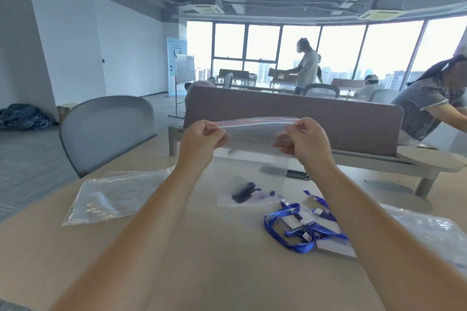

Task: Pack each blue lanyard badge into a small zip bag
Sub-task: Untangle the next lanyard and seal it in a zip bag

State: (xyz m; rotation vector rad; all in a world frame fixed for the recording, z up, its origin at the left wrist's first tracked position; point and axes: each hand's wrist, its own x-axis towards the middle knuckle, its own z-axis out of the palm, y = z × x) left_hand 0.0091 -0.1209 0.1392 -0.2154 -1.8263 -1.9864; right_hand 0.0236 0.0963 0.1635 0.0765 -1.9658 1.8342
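A person's two bare arms reach forward over a pale wooden surface (177, 247). Both hands hold a clear zip bag (255, 139) up in the air by its top strip, stretched between them. The left hand (202, 140) has its fingers (214, 131) closed in a pinch on the strip's left end; the right hand (303, 140) pinches the right end the same way. Whether the bag's mouth is open or sealed cannot be told.

Below, a tangle of blue lanyard badges (303, 227) lies loose on the surface, to the right. Seen through the raised bag, a smaller bag (249, 192) rests there with something dark and blue inside. Another clear bag (111, 197) lies to the left.

The plastic looks thin and slippery, so a corner could slip from a pinch. The knotted straps may snag, dragging several badges out together.
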